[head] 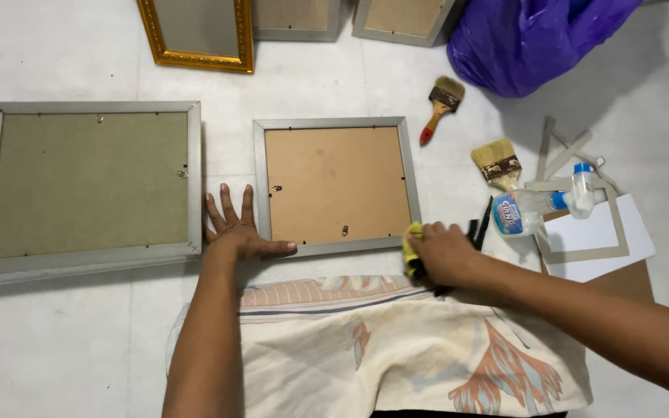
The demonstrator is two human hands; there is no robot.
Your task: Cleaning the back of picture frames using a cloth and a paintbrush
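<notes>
A small silver picture frame (334, 124) lies face down on the white floor, its brown backing board (337, 184) up. My left hand (238, 228) rests flat on the floor at the frame's lower left corner, fingers spread, thumb touching the frame's bottom edge. My right hand (443, 251) is at the frame's lower right corner, closed around a yellow cloth (411, 248) and a dark-handled tool whose black end (480, 226) sticks out past the fingers.
A larger silver frame (87, 255) with a green back lies to the left. A gold frame (199, 58) and two more frames sit at the top. Two brushes (443, 104) (499, 164), a glue bottle (540, 205), card strips, white paper and a purple bag (536, 39) are to the right.
</notes>
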